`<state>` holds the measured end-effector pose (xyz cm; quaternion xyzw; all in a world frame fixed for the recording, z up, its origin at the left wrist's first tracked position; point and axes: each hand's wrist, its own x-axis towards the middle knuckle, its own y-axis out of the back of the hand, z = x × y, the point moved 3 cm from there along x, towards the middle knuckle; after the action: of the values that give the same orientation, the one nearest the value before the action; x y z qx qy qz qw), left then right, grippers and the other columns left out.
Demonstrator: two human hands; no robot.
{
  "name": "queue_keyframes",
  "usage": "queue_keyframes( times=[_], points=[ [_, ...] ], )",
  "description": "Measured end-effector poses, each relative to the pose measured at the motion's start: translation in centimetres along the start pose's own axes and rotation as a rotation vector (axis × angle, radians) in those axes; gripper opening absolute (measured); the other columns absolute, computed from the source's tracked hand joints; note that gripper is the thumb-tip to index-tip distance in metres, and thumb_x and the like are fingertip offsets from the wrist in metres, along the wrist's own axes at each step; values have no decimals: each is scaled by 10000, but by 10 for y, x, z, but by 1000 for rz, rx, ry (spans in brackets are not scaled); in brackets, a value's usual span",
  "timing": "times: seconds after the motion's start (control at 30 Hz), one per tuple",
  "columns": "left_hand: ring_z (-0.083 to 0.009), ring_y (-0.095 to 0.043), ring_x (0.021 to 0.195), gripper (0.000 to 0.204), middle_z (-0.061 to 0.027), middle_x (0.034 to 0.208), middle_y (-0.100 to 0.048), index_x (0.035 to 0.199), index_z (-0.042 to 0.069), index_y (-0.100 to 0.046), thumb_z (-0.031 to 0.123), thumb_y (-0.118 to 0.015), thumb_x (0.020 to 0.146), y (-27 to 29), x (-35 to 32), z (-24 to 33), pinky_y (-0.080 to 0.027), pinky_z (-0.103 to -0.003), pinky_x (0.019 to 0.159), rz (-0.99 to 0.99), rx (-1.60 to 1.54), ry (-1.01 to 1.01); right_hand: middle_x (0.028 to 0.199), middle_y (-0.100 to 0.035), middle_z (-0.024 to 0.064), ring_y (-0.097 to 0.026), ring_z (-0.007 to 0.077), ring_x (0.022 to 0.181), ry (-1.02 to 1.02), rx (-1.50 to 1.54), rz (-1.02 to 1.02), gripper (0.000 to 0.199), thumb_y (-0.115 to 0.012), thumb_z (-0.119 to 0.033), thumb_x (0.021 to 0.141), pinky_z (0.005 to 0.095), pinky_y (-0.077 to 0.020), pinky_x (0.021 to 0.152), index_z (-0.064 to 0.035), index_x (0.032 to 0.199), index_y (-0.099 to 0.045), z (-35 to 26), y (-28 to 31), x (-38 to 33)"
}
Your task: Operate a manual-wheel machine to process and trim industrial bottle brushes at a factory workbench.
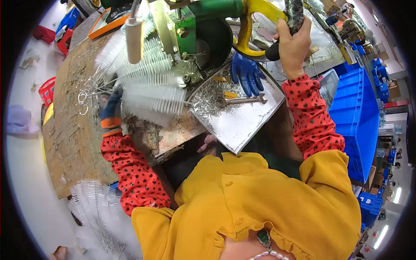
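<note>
My left hand (112, 107), in a blue and orange glove, is closed around the stem side of a white-bristled wire brush (154, 99). The bristles reach right, toward the base of a green hand press (187, 37), and look smeared by motion. Several like brushes (145, 56) lie just beyond it, and wire loops (82, 102) stick out to the left of the glove. Up at the right, my bare right hand (295, 47) grips a dark, film-wrapped lever handle (294, 15) beside the press's yellow wheel (246, 32).
A white tray (236, 130) before me holds metal wire scraps (206, 97), a wrench (245, 100) and a blue glove (246, 74). A blue crate (353, 121) stands at the right. More brushes (97, 208) lie low at the left, past the worn wooden bench (69, 143).
</note>
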<state>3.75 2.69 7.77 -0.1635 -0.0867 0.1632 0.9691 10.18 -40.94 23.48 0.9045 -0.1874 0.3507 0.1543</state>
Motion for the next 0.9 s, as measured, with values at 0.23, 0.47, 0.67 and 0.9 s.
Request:
queue_keyframes(
  times=[0.23,0.47,0.67,0.9],
  points=[
    [-140,-575,735,350,-79,897,-590,1008,-55,-543,50,-666,698,38,16,-15,-474,-240,656,260,339,55,715,-551,61,-540,106,519,129,-117,-23,281,-577,-85,773,227,-449,472,24,970,-409,2,3,2],
    [-146,-565,831,361,-55,1011,-579,1080,-3,-543,147,-621,762,25,12,-14,-457,-252,741,134,122,-53,623,-553,76,-583,140,548,67,64,142,433,-598,-181,770,244,-447,515,21,1043,-331,42,-3,-50],
    [-144,-553,793,352,-44,960,-592,1028,16,-580,203,-646,736,24,9,-15,-444,-271,732,363,-15,228,661,-561,95,-572,131,558,-18,-205,-203,339,-578,-156,786,237,-454,517,17,979,-360,-22,4,14],
    [-151,-506,662,448,-45,859,-592,941,22,-615,357,-706,657,2,12,-9,-431,-280,596,593,120,59,549,-519,103,-503,181,440,495,-700,-306,254,-534,-215,728,303,-392,413,36,758,-510,-71,-9,111]
  ],
)
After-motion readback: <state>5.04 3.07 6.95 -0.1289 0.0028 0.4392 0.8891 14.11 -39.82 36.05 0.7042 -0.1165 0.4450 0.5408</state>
